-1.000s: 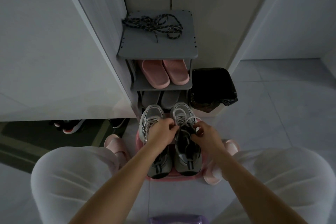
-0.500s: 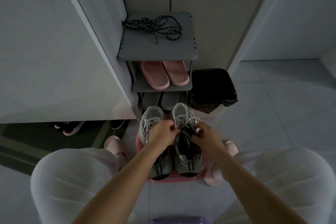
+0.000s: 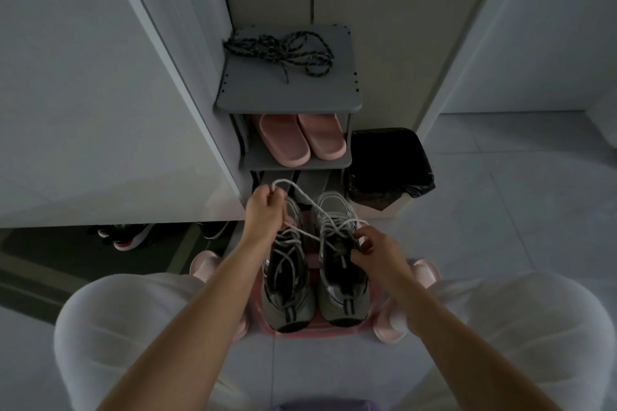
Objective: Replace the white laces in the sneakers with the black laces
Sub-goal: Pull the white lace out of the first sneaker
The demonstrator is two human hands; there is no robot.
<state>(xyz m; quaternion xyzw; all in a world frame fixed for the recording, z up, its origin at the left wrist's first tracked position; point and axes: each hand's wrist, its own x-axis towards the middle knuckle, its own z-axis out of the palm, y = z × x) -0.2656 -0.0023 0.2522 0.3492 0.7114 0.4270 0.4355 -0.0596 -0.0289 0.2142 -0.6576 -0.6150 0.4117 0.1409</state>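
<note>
Head view shows your left hand (image 3: 265, 210) pinching the white lace (image 3: 283, 180), held high so the strand can likely slide out of the right sneaker (image 3: 344, 290). Your right hand (image 3: 377, 248) grips that shoe at the tongue, probably to keep it from lifting. Beyond both hands, the black laces (image 3: 280, 50) lie coiled atop the shoe rack (image 3: 290, 93), ready for relacing.

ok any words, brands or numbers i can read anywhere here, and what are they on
None: no text can be read anywhere in this view.
The sneakers show no legible brand or logo in the dim light.
The pink slippers, grey rack and black bin bag show no marks.
</note>
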